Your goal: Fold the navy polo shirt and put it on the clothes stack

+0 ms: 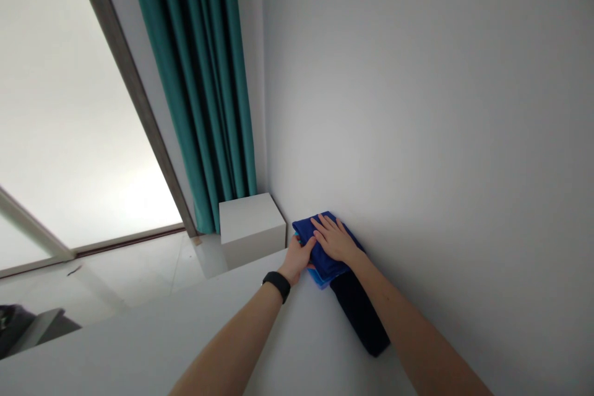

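Observation:
A folded dark blue cloth [327, 263], perhaps a garment, lies on the white surface against the wall. Lighter blue folded fabric [317, 278] shows beneath its left edge. My right hand [335, 241] rests flat on top of the cloth, fingers stretched out and slightly apart. At the left edge, my left hand [299, 258] grips the cloth side, its thumb on top and its other fingers partly hidden. A black folded fabric piece [359, 312] extends toward me under my right forearm. I wear a black band [277, 286] on my left wrist.
The white surface [195, 334] runs along the grey-white wall [417, 105]. Beyond its far edge stand a white box-like cabinet [250, 216] and a green curtain [199, 86]. A bright framed glass door [93, 136] is at left, with dark items [28, 325] below it on the tiled floor.

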`<act>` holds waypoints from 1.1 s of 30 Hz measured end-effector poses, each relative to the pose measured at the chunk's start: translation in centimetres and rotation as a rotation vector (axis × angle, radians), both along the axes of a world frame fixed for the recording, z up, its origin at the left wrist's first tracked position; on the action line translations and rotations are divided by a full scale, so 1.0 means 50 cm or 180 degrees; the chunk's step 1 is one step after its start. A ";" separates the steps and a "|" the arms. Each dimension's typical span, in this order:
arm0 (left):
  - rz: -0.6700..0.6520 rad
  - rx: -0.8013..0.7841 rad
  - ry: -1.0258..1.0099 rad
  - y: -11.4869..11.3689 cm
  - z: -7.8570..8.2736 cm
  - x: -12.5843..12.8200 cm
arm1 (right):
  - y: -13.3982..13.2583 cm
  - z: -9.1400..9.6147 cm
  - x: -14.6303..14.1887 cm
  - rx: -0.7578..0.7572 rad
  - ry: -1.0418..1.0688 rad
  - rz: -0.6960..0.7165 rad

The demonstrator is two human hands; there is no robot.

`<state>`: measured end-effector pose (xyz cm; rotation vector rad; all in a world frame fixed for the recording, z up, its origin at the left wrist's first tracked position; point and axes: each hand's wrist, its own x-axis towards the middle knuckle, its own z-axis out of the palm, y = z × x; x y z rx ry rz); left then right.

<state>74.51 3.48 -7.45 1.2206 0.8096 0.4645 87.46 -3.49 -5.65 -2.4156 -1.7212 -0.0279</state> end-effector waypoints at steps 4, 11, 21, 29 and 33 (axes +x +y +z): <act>0.0037 0.0009 0.0029 0.002 -0.001 0.002 | -0.014 0.008 -0.006 0.0022 0.0014 0.0080; -0.0042 -0.0017 0.0014 -0.001 0.009 -0.005 | -0.042 -0.010 -0.017 0.0097 0.0036 0.0099; -0.0309 0.0651 0.0313 0.006 0.008 -0.015 | -0.110 -0.029 -0.002 0.0458 0.0436 -0.0007; -0.0426 0.3001 0.0722 0.053 0.064 -0.021 | -0.193 0.011 0.038 0.1166 0.1040 -0.0448; -0.1133 0.3984 0.0689 0.030 0.087 0.028 | -0.160 0.027 0.050 0.1440 0.0979 -0.0421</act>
